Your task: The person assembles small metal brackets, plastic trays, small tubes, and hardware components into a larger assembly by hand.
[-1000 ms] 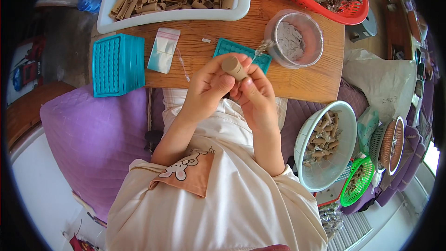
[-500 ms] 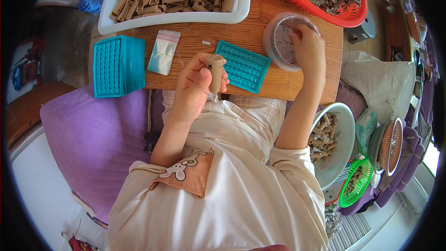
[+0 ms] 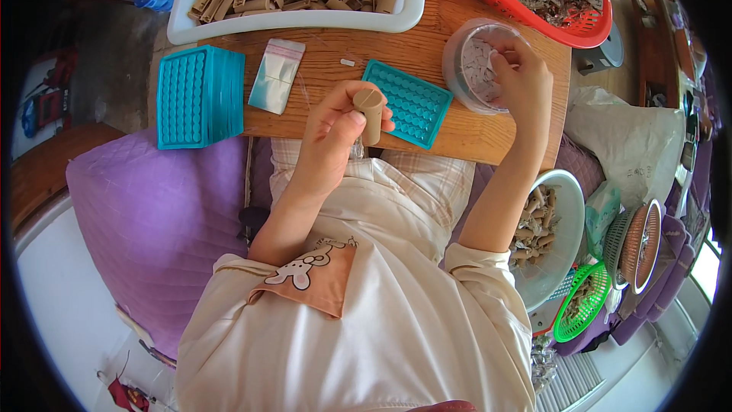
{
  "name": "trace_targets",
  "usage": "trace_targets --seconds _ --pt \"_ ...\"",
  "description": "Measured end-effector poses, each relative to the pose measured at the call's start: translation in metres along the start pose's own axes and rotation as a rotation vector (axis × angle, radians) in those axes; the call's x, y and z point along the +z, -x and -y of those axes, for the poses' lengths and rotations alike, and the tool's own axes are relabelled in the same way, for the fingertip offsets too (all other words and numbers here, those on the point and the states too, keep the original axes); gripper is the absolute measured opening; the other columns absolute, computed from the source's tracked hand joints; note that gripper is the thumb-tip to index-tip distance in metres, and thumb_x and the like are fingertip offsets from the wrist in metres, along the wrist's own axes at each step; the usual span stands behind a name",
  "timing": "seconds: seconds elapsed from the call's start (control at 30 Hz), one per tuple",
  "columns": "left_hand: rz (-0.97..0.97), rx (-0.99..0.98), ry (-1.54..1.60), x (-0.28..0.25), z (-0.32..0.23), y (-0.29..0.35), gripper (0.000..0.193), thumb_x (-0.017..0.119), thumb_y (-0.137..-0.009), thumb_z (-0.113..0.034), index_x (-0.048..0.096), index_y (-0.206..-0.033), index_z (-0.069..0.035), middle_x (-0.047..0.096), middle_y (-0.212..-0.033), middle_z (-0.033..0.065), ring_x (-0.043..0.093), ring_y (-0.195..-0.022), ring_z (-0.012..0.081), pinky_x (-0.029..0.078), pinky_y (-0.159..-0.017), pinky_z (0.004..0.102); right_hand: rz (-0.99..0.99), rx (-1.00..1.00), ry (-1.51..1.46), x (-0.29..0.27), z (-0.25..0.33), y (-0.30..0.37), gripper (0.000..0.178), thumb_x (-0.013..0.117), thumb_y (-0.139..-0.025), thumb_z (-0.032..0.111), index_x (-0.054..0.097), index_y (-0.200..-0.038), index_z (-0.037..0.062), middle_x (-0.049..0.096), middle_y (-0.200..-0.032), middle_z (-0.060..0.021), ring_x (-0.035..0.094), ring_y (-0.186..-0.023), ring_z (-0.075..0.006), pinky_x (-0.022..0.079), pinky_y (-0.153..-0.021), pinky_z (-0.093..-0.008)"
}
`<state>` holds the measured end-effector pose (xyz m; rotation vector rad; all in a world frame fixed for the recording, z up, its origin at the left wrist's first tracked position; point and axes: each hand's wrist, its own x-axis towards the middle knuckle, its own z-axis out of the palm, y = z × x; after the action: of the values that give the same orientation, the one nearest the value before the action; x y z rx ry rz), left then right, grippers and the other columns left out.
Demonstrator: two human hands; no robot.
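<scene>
My left hand (image 3: 333, 131) is closed around a tan cylindrical tube (image 3: 369, 117), held upright above the table's near edge. A slit crosses the tube's round top, and a bit of clear material hangs below it. Over a round clear tub (image 3: 455, 74) of small white paper slips (image 3: 477, 75), my right hand (image 3: 526, 80) has its thumb and fingers pinched together. A small white slip appears to be between those fingertips. Between the two hands lies a teal tray (image 3: 412, 104) with rows of round hollows.
Behind is a white bin (image 3: 305, 21) of tan tubes, with a red basket (image 3: 568, 34) of clear-wrapped pieces to its right. Stacked teal trays (image 3: 200, 99) and a clear plastic bag (image 3: 277, 76) lie at left. A pale basin (image 3: 568, 221) of tubes stands by my right arm.
My right hand has drawn up and slightly right from the slips in the tub. The tube in my left hand has tipped so that more of its top shows. The view has shifted slightly.
</scene>
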<state>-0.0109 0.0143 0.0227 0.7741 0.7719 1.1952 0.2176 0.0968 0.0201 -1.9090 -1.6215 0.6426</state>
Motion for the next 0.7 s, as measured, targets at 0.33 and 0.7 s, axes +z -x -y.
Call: trace_targets --seconds 0.33,0.7 --pt "0.091 -0.07 0.049 0.006 -0.001 0.005 0.025 0.046 -0.081 -0.018 0.047 -0.1 -0.002 0.053 -0.088 0.0061 0.053 -0.081 0.015 0.041 -0.077 0.0288 0.012 0.096 -0.516 -0.011 -0.01 0.012 0.009 0.049 -0.079 0.007 0.054 -0.083 0.0007 0.061 -0.071 -0.0052 0.051 -0.049 -0.0071 0.039 -0.043 -0.0207" --pt "0.152 -0.305 0.334 0.018 0.01 0.01 0.039 0.047 -0.084 -0.034 0.047 -0.103 -0.001 0.055 -0.086 0.0075 0.056 -0.076 0.0129 0.048 -0.068 0.0253 0.085 -0.372 -0.88 0.014 0.05 0.079 0.004 0.055 -0.075 -0.002 0.054 -0.079 -0.0016 0.056 -0.096 -0.0127 0.056 -0.087 -0.0181 0.045 -0.072 -0.0273"
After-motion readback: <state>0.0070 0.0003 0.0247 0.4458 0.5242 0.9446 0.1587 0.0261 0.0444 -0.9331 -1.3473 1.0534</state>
